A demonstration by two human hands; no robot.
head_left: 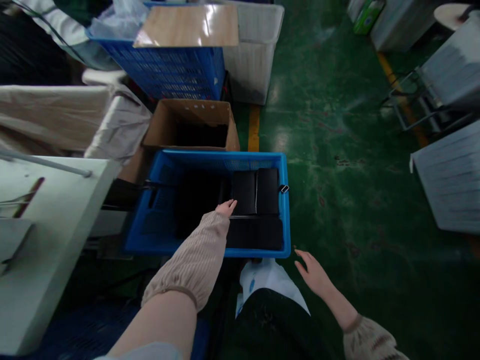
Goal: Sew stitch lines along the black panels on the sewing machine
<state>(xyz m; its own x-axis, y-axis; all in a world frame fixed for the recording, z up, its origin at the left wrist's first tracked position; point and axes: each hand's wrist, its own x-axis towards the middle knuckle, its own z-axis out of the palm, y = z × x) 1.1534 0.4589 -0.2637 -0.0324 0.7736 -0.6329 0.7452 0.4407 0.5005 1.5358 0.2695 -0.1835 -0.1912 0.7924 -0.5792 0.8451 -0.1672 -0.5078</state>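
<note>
A blue plastic crate (285, 225) holds stacks of flat black pieces whose exact kind I cannot make out. Two stacks (244, 192) stand side by side at its right end, with another black stack (255, 233) lying along the near side. My left hand (226, 207), in a ribbed beige sleeve, reaches into the crate. Its fingers stretch out at the left edge of the stacks, with no held thing visible. Outside the near right corner, my right hand (311, 270) hangs above the floor, fingers apart and holding nothing. The crate's left half is dark inside.
An open cardboard box (232, 127) sits behind the crate. Farther back are a blue slatted crate (176, 70) with a brown board (187, 25) on top and a whitish bin (251, 70). A white table (75, 220) borders the left; grey-white bins (450, 175) stand right.
</note>
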